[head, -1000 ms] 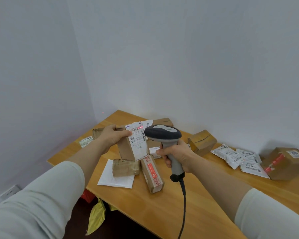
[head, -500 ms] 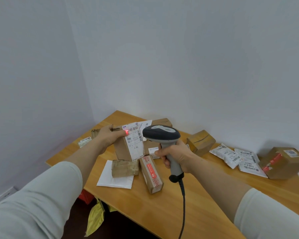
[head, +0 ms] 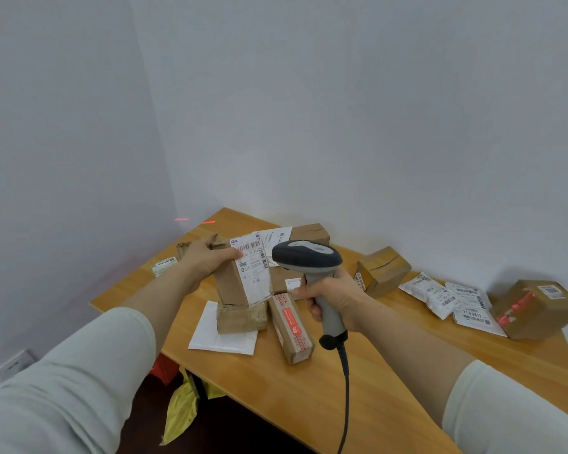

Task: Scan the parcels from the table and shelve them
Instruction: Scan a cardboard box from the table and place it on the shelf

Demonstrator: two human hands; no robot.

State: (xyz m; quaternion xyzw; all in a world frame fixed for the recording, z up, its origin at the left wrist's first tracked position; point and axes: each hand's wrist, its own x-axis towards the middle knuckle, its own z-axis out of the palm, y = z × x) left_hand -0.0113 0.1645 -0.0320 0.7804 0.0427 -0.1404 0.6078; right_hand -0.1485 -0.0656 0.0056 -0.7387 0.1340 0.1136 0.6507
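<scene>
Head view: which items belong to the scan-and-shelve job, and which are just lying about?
Job: brown parcel in the left hand; scanner in the right hand; long red-taped box, white mailers and other parcels waiting on the table.
Lying about: yellow bag and red item under the table; wall socket.

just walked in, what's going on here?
A person is scanning parcels at a wooden table. The left hand grips a brown parcel upright, its white label turned toward the handheld scanner, which the right hand grips by the handle. The red scan line falls on the wall and the table's far corner, not on the barcode, so the aim looks off. More boxes and white mailer bags lie on the table.
</scene>
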